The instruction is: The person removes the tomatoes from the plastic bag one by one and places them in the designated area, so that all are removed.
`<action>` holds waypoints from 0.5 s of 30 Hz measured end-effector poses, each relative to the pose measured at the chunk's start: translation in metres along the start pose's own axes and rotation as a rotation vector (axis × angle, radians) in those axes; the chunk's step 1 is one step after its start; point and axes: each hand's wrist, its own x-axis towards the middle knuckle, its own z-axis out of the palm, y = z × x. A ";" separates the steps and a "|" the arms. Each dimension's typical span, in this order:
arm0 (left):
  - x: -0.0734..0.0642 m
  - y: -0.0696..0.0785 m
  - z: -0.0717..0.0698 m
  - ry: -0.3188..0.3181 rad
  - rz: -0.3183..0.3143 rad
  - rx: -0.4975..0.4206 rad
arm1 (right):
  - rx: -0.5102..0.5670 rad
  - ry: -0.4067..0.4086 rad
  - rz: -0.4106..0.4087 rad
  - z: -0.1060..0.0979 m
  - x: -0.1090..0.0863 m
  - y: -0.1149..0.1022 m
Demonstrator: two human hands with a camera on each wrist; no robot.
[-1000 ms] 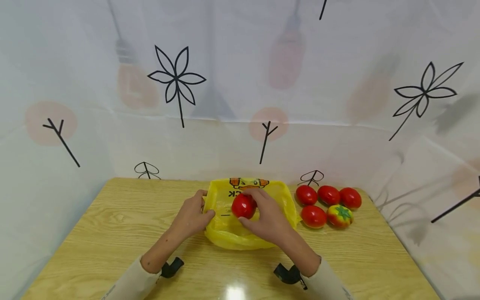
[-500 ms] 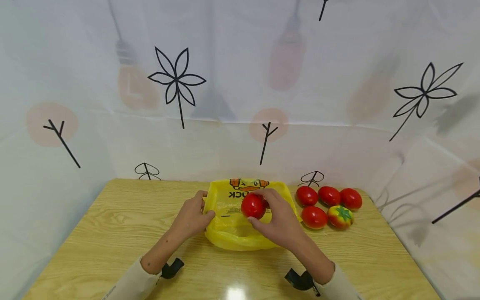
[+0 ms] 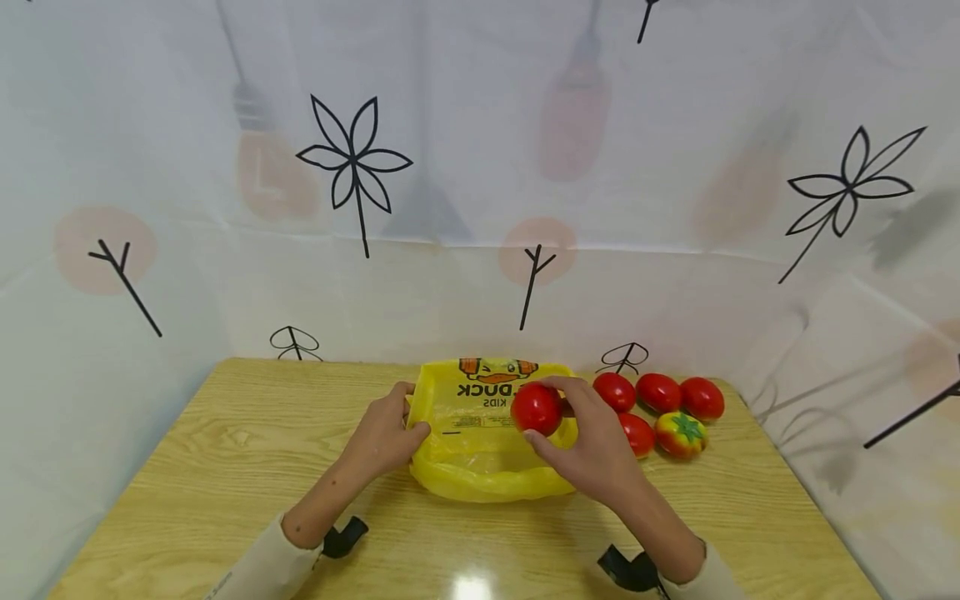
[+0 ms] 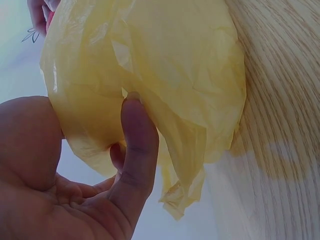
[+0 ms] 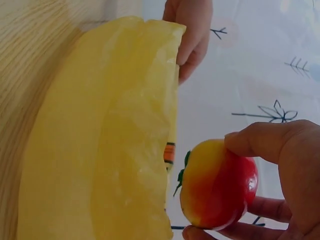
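A yellow plastic bag (image 3: 487, 485) with a duck print stands with its mouth open on the table. At its left rim my left hand (image 3: 388, 427) grips the plastic between thumb and fingers; the left wrist view shows the thumb pressed against the bag's crumpled side (image 4: 175, 65). My right hand (image 3: 596, 442) holds a glossy toy tomato (image 3: 536, 408) over the right part of the bag's mouth. Seen from the right wrist, this tomato (image 5: 220, 185) is red and yellow with a green leafy top, gripped by thumb and fingertips and apart from the bag.
Right of the bag lie several more toy tomatoes, red ones (image 3: 658, 392) and one turned with its green leaf top (image 3: 681, 433) upward. The wooden table (image 3: 247, 433) meets a white printed cloth (image 3: 450, 292) at its back and sides.
My right hand has moved right with the tomato, from over the middle of the bag toward its right rim, uncovering more of the print. My left hand stays on the left rim.
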 end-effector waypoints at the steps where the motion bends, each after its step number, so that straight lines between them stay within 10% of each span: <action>1: 0.000 0.000 0.000 0.000 -0.001 0.003 | -0.002 0.007 0.000 -0.002 -0.001 0.001; 15: 0.000 0.000 0.000 -0.002 0.002 0.003 | -0.048 0.091 0.026 -0.023 -0.015 0.023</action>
